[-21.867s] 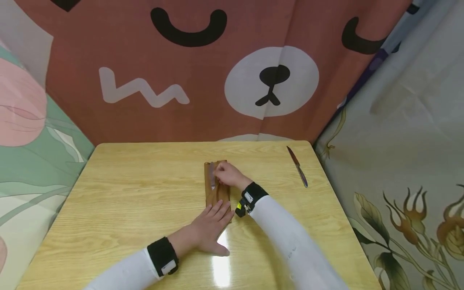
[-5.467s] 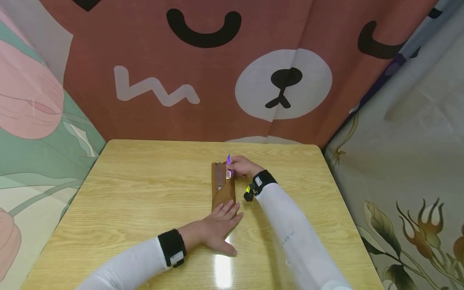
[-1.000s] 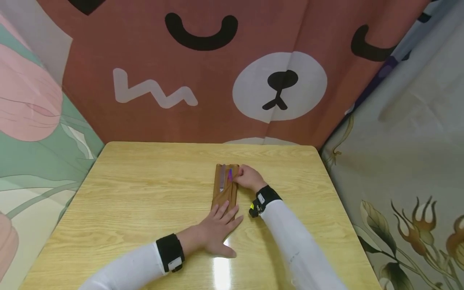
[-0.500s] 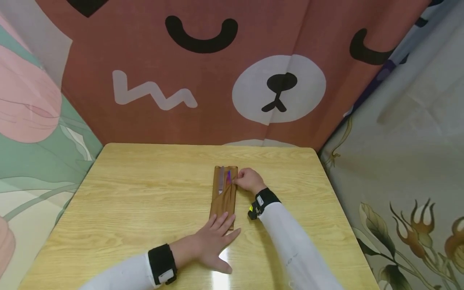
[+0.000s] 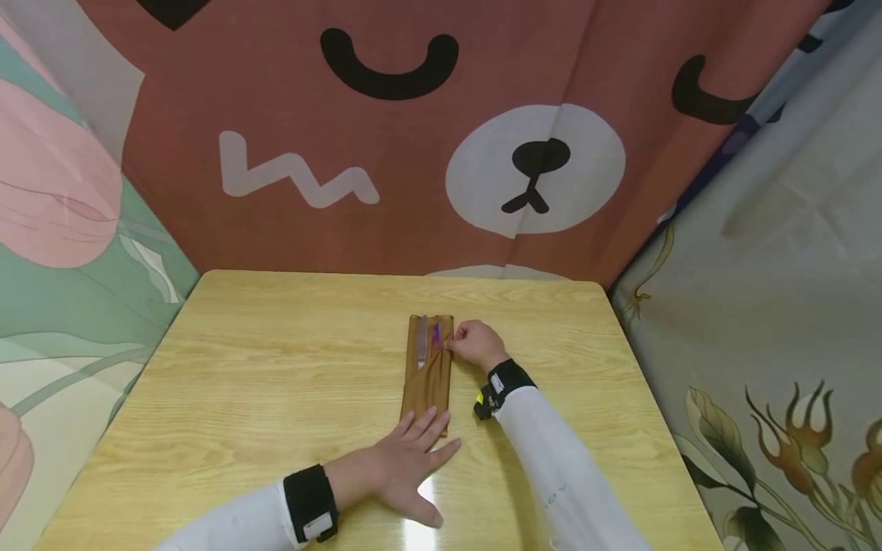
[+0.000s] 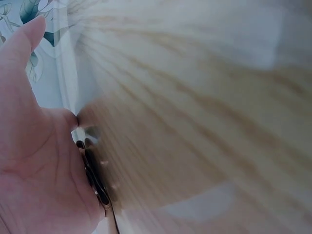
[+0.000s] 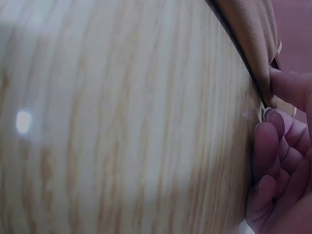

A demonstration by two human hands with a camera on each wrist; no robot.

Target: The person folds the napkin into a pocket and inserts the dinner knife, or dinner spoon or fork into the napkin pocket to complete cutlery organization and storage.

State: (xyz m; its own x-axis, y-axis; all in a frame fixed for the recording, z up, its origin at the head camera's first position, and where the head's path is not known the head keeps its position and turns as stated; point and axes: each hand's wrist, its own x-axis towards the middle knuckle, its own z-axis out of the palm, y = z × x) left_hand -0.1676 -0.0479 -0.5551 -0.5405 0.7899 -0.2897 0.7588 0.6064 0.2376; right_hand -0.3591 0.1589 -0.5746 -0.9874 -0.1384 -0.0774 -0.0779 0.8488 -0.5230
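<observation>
A narrow brown fabric cutlery pouch [image 5: 426, 390] lies lengthwise on the table. From its slanted opening show a flat greyish blade-like piece [image 5: 422, 344] on the left and a blue-purple shiny knife [image 5: 436, 335] on the right; their lower parts are hidden in the fabric. My left hand [image 5: 406, 463] rests with spread, straight fingers over the pouch's near end. At the pouch's upper right edge my right hand [image 5: 478, 344] pinches the fabric. In the right wrist view, the thumb lies on the brown cloth [image 7: 251, 34], with the other fingers curled at its edge.
The pale wood-grain table [image 5: 276, 344] reaches back to a red-brown bear-print curtain [image 5: 400, 222]. A floral curtain [image 5: 744, 268] hangs along the right side. Light glares off the tabletop near my left hand.
The knife that lay at the table's right, later held over the pouch, now sits in it. My right hand has let go of it and pinches the pouch edge. My left hand slid slightly nearer.
</observation>
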